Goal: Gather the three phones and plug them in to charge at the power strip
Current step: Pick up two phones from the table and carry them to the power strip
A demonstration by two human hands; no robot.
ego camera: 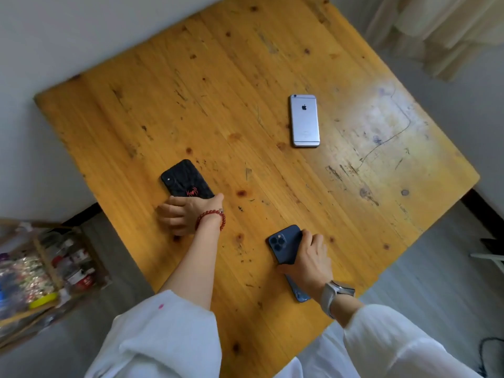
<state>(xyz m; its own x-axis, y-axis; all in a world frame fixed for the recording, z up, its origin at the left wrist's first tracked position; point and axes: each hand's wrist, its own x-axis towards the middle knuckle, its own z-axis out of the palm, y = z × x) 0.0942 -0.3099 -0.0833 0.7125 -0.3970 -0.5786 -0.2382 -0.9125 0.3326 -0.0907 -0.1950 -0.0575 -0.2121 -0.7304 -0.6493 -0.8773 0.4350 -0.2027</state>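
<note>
- The wooden table lies under both hands and carries all three phones, each with its back side up.
- A box of bottles stands on the floor, well apart from the left fingers, on their outer side.
- The silver phone lies alone, far ahead of the right fingers, and no hand touches it.
- The left hand, with a red bead bracelet at the wrist, holds the near end of the black phone: the thumb is at one edge and the curled fingers at the other. The phone reaches away from the fingertips and it seems to lie flat on the wood.
- The right hand, with a watch at the wrist, grips the blue phone across its middle. The fingers wrap one long edge and the thumb the other; the camera end shows beyond the fingers and the other end shows behind the palm.
- In my judgement the step in hand is the gathering: two phones are gripped, the third is not yet taken.
- The next move calls for lifting both phones and freeing some fingers for the silver one. No power strip or cable is visible here, so it must be found first.
</note>
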